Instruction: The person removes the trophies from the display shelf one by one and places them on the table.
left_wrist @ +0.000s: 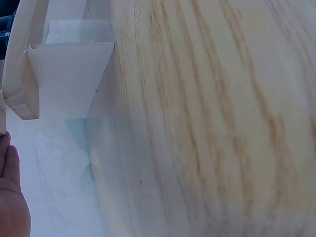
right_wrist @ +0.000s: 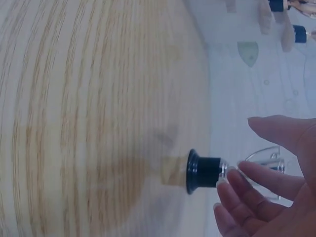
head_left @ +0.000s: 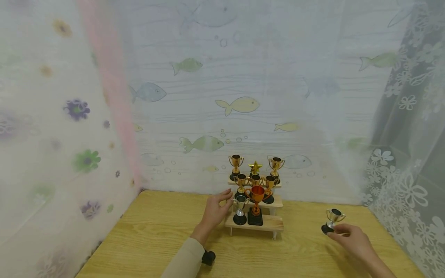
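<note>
Right now my right hand [head_left: 352, 240] is at the lower right of the head frame, around a small silver trophy [head_left: 332, 221] whose black base [head_left: 326, 229] is on the wood-patterned table [head_left: 295, 251]. In the right wrist view my thumb stands well apart from my fingers, which extend across its stem; I cannot tell whether they touch it. That trophy appears upright, well apart from the tiered wooden stand [head_left: 274, 222] just below the middle of the head frame.

My left hand [head_left: 214, 210] is at the stand's left end, fingers fairly straight, thumb and forefinger parted. In the left wrist view only some fingers show, at the lower left edge, just beside the wood; whether they press on it I cannot tell. My left arm wears a pale sleeve [head_left: 184, 256], with a black object [head_left: 209, 258] beside it.

On the stand's lowest step, a second silver trophy [head_left: 240, 206] stands left of an orange-red trophy [head_left: 257, 197]. Three gold cups [head_left: 241, 180] line the middle step; the top one carries a gold star [head_left: 255, 167] between two gold trophies [head_left: 236, 161]. Behind hangs a fish-print sheet [head_left: 194, 112].
</note>
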A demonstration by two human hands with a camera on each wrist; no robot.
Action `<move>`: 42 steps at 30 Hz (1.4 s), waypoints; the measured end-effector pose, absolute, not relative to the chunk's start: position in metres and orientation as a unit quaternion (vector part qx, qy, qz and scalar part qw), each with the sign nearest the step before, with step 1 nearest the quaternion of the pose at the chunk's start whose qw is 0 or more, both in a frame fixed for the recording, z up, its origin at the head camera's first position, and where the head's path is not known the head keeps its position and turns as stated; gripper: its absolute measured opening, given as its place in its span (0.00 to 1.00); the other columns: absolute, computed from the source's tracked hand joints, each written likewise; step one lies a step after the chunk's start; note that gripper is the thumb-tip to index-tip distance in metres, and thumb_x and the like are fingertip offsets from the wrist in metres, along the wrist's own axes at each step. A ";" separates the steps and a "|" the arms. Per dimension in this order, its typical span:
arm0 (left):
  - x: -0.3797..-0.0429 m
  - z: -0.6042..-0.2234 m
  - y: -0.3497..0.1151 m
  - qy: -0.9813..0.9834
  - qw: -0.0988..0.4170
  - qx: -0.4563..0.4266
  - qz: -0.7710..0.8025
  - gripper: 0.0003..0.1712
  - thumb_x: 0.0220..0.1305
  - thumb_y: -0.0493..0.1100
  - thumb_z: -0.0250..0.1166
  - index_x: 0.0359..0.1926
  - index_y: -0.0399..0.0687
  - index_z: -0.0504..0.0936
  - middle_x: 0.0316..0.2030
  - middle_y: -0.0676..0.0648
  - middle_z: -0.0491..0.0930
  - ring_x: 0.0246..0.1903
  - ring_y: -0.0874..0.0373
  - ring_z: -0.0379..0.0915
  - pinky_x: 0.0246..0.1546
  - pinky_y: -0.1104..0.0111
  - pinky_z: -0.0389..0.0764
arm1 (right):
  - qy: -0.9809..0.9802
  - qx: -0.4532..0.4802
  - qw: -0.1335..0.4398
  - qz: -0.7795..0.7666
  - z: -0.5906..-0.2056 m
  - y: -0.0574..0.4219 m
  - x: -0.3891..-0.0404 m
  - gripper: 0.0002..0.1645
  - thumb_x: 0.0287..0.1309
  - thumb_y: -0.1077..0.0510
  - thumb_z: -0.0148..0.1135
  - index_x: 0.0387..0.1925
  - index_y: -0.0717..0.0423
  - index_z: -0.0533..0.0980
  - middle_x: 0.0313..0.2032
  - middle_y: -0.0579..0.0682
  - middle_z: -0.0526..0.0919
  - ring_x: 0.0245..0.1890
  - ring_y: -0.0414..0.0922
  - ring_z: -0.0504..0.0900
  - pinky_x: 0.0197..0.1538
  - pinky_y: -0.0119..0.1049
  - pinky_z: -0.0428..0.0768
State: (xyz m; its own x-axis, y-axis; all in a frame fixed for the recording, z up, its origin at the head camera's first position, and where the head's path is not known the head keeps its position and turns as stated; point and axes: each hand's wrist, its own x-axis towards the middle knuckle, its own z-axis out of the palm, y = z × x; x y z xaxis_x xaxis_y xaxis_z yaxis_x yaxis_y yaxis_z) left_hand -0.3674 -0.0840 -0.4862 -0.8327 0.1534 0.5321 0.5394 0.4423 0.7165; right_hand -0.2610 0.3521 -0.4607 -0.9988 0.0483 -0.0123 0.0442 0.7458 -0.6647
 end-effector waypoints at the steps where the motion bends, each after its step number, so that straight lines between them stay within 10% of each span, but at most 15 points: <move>1: -0.367 -0.487 -0.083 -0.826 0.200 -0.211 -0.484 0.17 0.71 0.38 0.65 0.57 0.35 0.84 0.62 0.42 0.80 0.65 0.43 0.73 0.64 0.48 0.74 | -0.934 -0.023 0.003 0.357 -0.460 0.351 -0.260 0.31 0.66 0.49 0.67 0.54 0.75 0.77 0.48 0.67 0.84 0.44 0.57 0.83 0.42 0.49 0.84; 42: -0.368 -0.483 -0.084 -0.819 0.184 -0.207 -0.503 0.18 0.72 0.39 0.65 0.57 0.33 0.84 0.63 0.39 0.78 0.66 0.42 0.71 0.66 0.49 0.72 | -0.893 0.084 0.077 0.436 -0.433 0.223 -0.261 0.27 0.63 0.55 0.72 0.59 0.64 0.78 0.54 0.59 0.83 0.51 0.52 0.81 0.53 0.46 0.80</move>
State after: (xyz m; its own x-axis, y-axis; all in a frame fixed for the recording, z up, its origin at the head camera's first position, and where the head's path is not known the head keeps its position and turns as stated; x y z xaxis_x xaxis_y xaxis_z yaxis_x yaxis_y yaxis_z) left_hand -0.3677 -0.0841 -0.4827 -0.8463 0.1532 0.5102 0.5244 0.4085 0.7471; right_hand -0.2608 0.2229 -0.4326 -0.9740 -0.0820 0.2110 -0.2168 0.6063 -0.7651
